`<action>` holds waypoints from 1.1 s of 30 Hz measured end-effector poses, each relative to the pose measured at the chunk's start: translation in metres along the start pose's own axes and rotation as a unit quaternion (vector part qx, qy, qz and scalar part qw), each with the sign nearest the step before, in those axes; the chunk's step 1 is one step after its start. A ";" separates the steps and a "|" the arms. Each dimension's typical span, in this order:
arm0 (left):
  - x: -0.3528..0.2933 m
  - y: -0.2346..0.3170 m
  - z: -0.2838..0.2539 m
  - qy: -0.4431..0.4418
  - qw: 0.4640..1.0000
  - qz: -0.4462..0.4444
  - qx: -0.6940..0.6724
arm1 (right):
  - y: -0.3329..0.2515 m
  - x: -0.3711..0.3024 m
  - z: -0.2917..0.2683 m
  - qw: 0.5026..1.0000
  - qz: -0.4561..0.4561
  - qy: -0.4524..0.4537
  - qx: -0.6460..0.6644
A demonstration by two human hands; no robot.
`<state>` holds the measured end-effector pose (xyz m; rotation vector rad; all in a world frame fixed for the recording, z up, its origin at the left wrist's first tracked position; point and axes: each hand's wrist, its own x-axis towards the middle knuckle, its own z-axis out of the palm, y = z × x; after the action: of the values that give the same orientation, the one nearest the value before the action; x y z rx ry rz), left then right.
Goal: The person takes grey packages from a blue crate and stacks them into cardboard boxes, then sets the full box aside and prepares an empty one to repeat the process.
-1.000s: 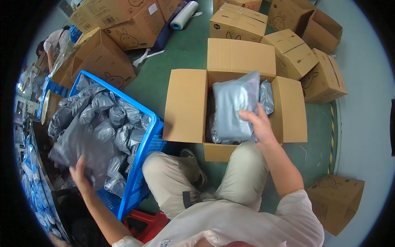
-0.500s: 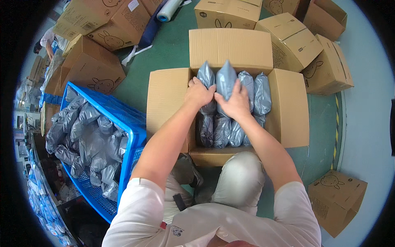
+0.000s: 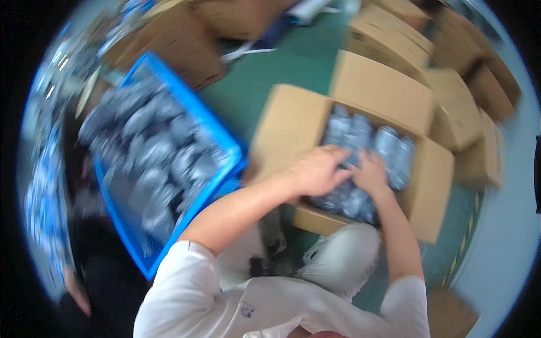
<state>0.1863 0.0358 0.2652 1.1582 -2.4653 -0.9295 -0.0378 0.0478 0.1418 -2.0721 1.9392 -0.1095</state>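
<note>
The grey packets [image 3: 386, 144] are soft plastic bundles, elongated and plump, with a wrinkled, shiny film that catches pale highlights; motion blur softens their edges. They lie side by side inside the open carton [image 3: 383, 87], a plain brown box on the green floor [image 3: 265, 76], right of centre, with three flaps spread wide to the left, far and right sides. Four packets can be counted along the far part of the carton, two left and two right; others lie in the near part, partly hidden by the hands and forearms, so their number cannot be told. Both of the person's hands are over the carton, close together: the left hand [image 3: 321, 169] reaches in from the left, fingers pointing right, and the right hand [image 3: 370, 172] is just beside it, fingers bent down among the packets. Whether either grip is clamped on a packet or merely resting there cannot be told. To the left stands one blue basket [image 3: 226, 160], heaped with similar grey bundles [image 3: 155, 152] too blurred to count. At the far right are at least three brown boxes [image 3: 389, 36].
</note>
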 end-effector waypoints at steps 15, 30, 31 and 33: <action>-0.337 -0.293 -0.155 0.121 0.785 -0.454 0.404 | -0.148 -0.106 -0.126 0.967 -0.114 -0.097 0.208; -0.317 -0.234 -0.251 0.204 0.898 -0.356 0.160 | -0.168 -0.129 -0.083 0.912 -0.072 -0.109 0.389; -0.323 -0.216 -0.252 0.256 0.935 -0.243 -0.021 | -0.183 -0.117 -0.087 0.908 -0.141 -0.080 0.387; -0.324 -0.165 -0.254 0.229 0.919 -0.164 -0.275 | -0.219 -0.092 -0.095 0.862 -0.241 -0.049 0.443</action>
<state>0.6155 0.0923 0.3618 1.3921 -1.5314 -1.1736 0.1406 0.1326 0.3043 -1.7625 0.9404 -0.8136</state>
